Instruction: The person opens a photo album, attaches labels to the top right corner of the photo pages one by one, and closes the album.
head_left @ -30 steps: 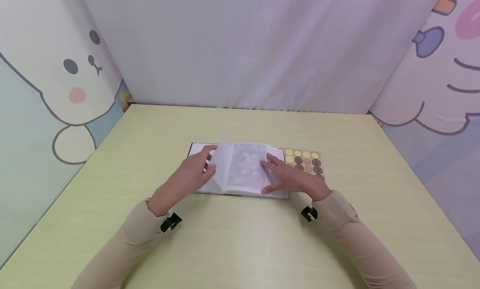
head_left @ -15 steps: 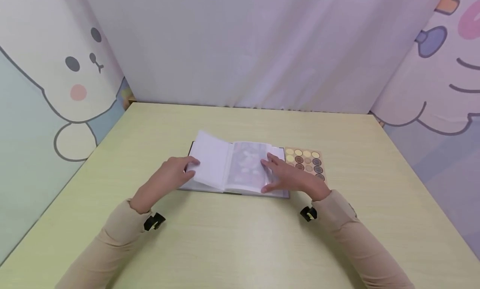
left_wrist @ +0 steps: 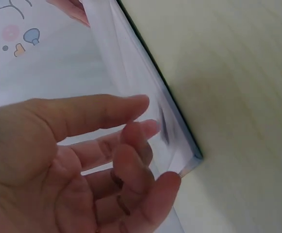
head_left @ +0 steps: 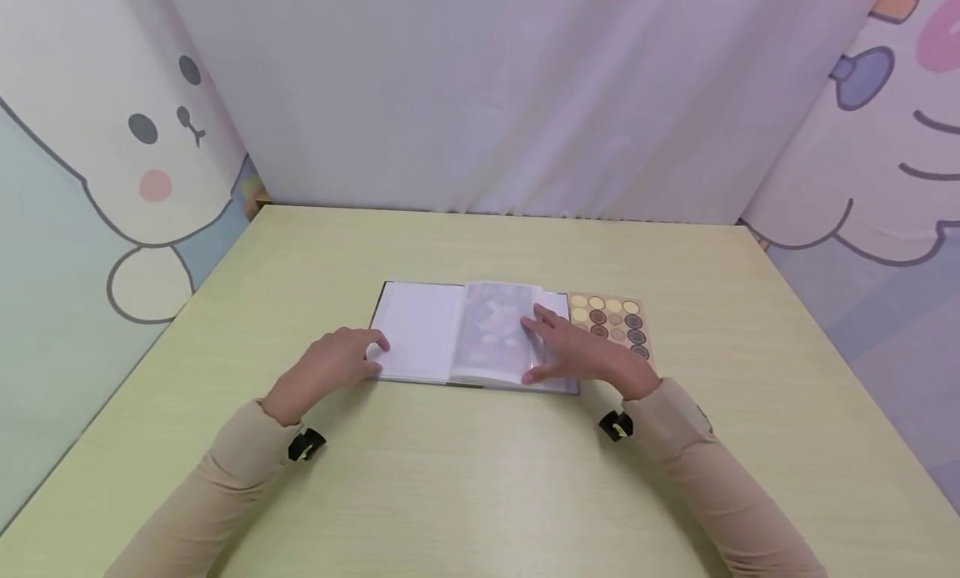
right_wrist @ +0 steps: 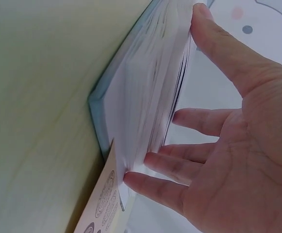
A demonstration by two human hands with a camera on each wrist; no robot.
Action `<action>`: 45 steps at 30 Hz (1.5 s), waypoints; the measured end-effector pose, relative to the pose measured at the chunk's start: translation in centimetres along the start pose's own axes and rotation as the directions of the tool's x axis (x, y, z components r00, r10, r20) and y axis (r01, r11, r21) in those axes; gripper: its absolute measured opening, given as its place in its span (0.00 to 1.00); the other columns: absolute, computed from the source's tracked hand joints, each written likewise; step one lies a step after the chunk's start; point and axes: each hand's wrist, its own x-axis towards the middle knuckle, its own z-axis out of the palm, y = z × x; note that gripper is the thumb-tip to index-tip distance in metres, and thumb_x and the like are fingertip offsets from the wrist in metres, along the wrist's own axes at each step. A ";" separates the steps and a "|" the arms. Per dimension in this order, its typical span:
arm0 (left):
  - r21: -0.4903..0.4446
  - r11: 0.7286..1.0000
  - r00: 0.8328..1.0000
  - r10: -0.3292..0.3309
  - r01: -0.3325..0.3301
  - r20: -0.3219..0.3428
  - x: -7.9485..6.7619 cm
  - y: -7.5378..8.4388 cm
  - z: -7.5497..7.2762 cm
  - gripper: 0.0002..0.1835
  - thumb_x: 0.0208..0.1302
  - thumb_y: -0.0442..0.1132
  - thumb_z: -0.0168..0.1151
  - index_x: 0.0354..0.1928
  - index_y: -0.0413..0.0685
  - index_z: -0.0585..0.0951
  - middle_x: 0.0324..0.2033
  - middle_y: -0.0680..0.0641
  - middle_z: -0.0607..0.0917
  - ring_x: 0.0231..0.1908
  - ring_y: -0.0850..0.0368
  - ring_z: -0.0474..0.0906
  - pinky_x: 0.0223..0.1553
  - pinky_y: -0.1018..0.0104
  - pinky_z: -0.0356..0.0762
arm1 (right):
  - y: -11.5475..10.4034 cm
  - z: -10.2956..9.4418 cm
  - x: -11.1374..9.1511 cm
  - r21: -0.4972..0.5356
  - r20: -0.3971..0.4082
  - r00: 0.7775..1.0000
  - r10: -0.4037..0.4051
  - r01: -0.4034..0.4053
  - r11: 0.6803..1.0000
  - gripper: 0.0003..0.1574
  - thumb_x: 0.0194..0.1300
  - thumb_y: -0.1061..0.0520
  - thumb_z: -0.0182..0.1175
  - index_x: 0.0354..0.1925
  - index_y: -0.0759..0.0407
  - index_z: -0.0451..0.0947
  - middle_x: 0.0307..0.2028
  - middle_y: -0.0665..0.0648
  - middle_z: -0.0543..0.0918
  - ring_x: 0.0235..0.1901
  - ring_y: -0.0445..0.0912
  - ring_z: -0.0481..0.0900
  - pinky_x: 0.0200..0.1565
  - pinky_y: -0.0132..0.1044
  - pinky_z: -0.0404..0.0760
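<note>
A photo album (head_left: pixel 416 328) lies open flat on the table, a white page on its left and a translucent sleeve with a faint picture on its right. At the left page's outer edge is my left hand (head_left: pixel 326 365). Its fingers are loosely bent and hold nothing in the left wrist view, near the cover's corner (left_wrist: pixel 191 158). My right hand (head_left: pixel 581 353) rests with spread fingers on the right-hand pages. Thumb and fingertips touch the thick page stack (right_wrist: pixel 148 92) in the right wrist view.
A brown sheet of round, coin-like stickers (head_left: pixel 615 318) lies to the album's right, partly behind my right hand, one corner against the album. The pale wooden table (head_left: pixel 480 486) extends around both. Light curtains (head_left: pixel 487 94) hang behind it.
My left hand has moved left, turning a page over. The raised page has come down flat on the left side, and the left fingers have let it go. My right hand has stayed put.
</note>
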 end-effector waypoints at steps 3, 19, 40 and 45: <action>0.033 0.999 1.000 0.018 -0.018 -0.022 0.1 0.6 0.1 0.13 0.61 0.40 0.60 0.47 0.44 0.79 0.39 0.41 0.82 0.34 0.50 0.73 0.34 0.57 0.73 | 0.0 0.0 0.1 0.002 0.003 1.000 0.002 -0.002 1.000 0.61 0.52 0.36 0.65 0.71 0.62 0.48 0.71 0.69 0.43 0.69 0.63 0.47 0.66 0.53 0.55; -0.013 0.908 0.901 0.413 -0.418 -0.134 2.8 9.2 2.6 0.20 0.59 0.44 0.64 0.53 0.47 0.77 0.49 0.43 0.75 0.48 0.48 0.70 0.46 0.57 0.74 | 0.2 0.2 0.3 0.011 -0.003 1.000 0.025 -0.025 1.000 0.61 0.51 0.35 0.65 0.71 0.60 0.50 0.72 0.67 0.43 0.69 0.62 0.49 0.66 0.53 0.56; 0.074 0.888 0.859 0.458 -0.454 -0.228 3.4 10.9 2.7 0.09 0.63 0.44 0.60 0.37 0.46 0.79 0.34 0.48 0.78 0.34 0.55 0.75 0.34 0.62 0.76 | 0.2 -0.2 -0.1 0.084 -0.057 0.998 -0.027 0.031 0.996 0.62 0.55 0.34 0.61 0.71 0.66 0.44 0.71 0.67 0.47 0.70 0.59 0.49 0.67 0.52 0.55; -0.017 0.905 0.877 0.408 -0.426 -0.254 3.2 10.6 2.3 0.06 0.64 0.40 0.58 0.35 0.45 0.77 0.31 0.49 0.78 0.29 0.58 0.73 0.33 0.66 0.73 | 0.4 -0.2 -0.3 0.113 -0.078 0.995 -0.059 0.067 0.991 0.66 0.56 0.39 0.63 0.71 0.69 0.36 0.72 0.67 0.43 0.71 0.58 0.43 0.68 0.50 0.50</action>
